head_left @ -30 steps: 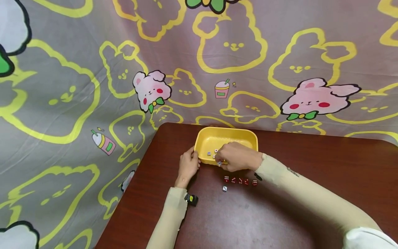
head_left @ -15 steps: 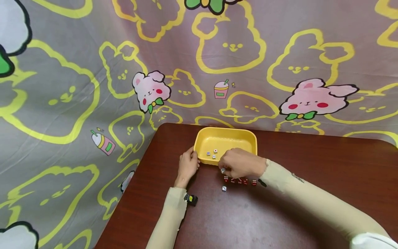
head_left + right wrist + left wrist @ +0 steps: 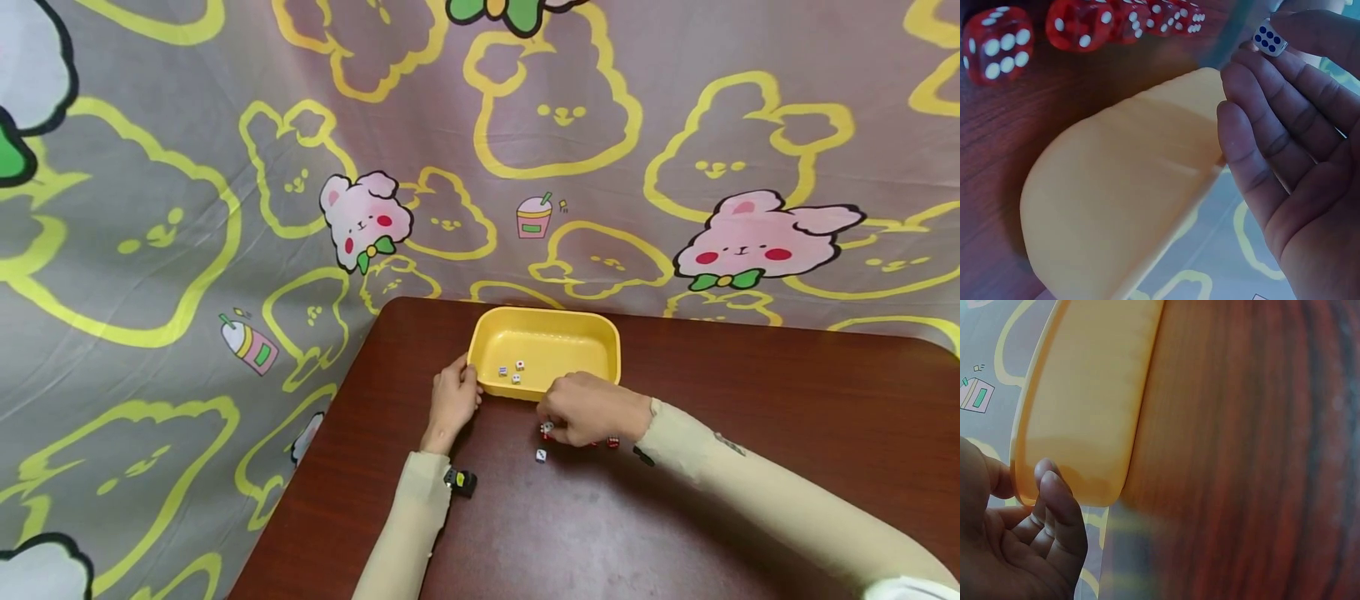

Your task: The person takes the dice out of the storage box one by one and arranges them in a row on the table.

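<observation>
Bringing white die (image 3: 1270, 39) nearer red dice (image 3: 1079, 26)

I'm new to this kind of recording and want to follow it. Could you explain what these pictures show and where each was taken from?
There is no machine here, just a person's two bare hands. The wide pictures come from a camera worn on the head, looking forward and down; the two close ones come from cameras on the wrists, each watching its own hand.

The left hand grips the corner of a yellow tub on a brown table. Three white dice lie in the tub. In front of it are a row of red dice and one white die. The right hand pinches another white die between thumb and finger, near the row. A patterned cloth hangs behind.
</observation>
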`<act>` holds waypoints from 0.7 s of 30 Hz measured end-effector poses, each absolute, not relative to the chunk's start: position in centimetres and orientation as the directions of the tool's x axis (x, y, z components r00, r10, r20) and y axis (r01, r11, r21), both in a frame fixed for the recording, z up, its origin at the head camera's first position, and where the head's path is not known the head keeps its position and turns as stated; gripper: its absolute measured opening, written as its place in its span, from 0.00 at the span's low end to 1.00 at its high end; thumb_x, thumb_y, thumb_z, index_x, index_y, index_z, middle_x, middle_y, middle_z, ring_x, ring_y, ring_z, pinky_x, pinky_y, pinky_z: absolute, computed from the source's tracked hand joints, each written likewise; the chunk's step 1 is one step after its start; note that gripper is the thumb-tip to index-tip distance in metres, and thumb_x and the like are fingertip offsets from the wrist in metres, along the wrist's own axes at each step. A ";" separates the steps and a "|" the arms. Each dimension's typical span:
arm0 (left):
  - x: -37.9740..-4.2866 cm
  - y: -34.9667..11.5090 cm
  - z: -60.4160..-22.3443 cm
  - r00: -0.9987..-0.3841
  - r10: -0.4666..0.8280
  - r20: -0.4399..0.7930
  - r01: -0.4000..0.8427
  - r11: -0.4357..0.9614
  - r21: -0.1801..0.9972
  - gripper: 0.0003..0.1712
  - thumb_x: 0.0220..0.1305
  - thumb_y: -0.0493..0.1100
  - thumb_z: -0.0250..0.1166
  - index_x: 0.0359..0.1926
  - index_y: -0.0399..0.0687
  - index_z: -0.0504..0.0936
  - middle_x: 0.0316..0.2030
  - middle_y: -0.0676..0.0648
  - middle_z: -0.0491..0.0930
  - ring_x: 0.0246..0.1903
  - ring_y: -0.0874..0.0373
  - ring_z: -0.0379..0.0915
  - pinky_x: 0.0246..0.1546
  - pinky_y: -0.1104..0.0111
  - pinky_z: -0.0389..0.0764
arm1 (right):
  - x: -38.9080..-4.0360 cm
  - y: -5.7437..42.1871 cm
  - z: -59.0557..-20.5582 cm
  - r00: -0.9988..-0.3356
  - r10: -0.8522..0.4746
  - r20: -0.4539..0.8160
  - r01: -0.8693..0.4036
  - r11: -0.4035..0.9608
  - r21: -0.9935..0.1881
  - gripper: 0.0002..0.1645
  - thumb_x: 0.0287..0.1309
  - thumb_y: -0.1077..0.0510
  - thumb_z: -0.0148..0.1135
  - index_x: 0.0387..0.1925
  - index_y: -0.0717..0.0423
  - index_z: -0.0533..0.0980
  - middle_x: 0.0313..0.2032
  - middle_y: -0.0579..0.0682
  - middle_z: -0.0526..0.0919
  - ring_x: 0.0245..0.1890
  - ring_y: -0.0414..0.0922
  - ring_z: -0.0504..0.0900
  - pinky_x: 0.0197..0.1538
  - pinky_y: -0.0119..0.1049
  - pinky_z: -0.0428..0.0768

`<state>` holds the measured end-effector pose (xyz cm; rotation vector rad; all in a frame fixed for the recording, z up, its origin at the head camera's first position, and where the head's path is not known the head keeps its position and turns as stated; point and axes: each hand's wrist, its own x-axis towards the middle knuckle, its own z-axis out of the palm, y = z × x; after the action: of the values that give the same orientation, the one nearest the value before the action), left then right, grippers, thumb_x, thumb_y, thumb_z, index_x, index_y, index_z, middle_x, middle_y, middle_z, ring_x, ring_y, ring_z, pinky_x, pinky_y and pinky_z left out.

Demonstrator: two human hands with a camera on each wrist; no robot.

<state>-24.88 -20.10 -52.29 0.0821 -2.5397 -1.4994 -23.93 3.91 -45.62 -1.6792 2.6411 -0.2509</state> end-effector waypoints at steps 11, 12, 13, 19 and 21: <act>-24.8 -20.0 -52.2 -0.979 -0.151 0.136 0.046 0.488 0.871 0.23 0.71 0.42 0.48 0.64 0.44 0.74 0.20 0.44 0.81 0.14 0.59 0.74 0.14 0.67 0.78 | -23.3 4.4 -46.7 -0.411 -0.905 0.108 -0.911 0.404 -0.083 0.13 0.43 0.51 0.69 0.14 0.42 0.72 0.13 0.32 0.63 0.15 0.32 0.61 0.20 0.29 0.65; -24.8 -20.0 -52.2 -0.979 -0.152 0.137 0.046 0.489 0.871 0.23 0.71 0.42 0.48 0.64 0.44 0.74 0.20 0.45 0.81 0.14 0.59 0.74 0.14 0.67 0.78 | -23.3 4.4 -46.8 -0.414 -0.904 0.109 -0.910 0.406 -0.084 0.13 0.43 0.51 0.69 0.14 0.42 0.72 0.13 0.32 0.63 0.15 0.32 0.60 0.20 0.29 0.64; -24.8 -20.0 -52.2 -0.979 -0.152 0.138 0.047 0.490 0.870 0.23 0.71 0.42 0.48 0.64 0.44 0.74 0.20 0.45 0.81 0.13 0.59 0.74 0.14 0.67 0.78 | -23.2 4.5 -46.8 -0.416 -0.903 0.107 -0.909 0.409 -0.083 0.13 0.42 0.51 0.69 0.14 0.42 0.72 0.13 0.32 0.63 0.16 0.32 0.60 0.20 0.29 0.64; -24.7 -20.0 -52.1 -0.979 -0.151 0.137 0.046 0.493 0.869 0.24 0.71 0.43 0.48 0.64 0.45 0.74 0.20 0.44 0.81 0.13 0.59 0.74 0.14 0.67 0.78 | -23.0 4.8 -47.2 -0.448 -0.891 0.077 -0.892 0.439 -0.105 0.14 0.43 0.52 0.68 0.13 0.41 0.71 0.13 0.32 0.57 0.16 0.32 0.56 0.20 0.28 0.60; -24.7 -20.0 -52.1 -0.979 -0.151 0.136 0.045 0.490 0.871 0.24 0.71 0.43 0.47 0.64 0.45 0.74 0.20 0.44 0.81 0.14 0.59 0.74 0.15 0.67 0.78 | -22.9 4.9 -47.4 -0.456 -0.887 0.075 -0.888 0.448 -0.108 0.15 0.43 0.52 0.68 0.11 0.41 0.70 0.12 0.33 0.56 0.16 0.33 0.55 0.19 0.29 0.59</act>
<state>-24.74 -20.01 -52.12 0.0920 -2.5391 -1.4920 -22.87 4.86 -47.37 -1.6420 2.6795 -0.2075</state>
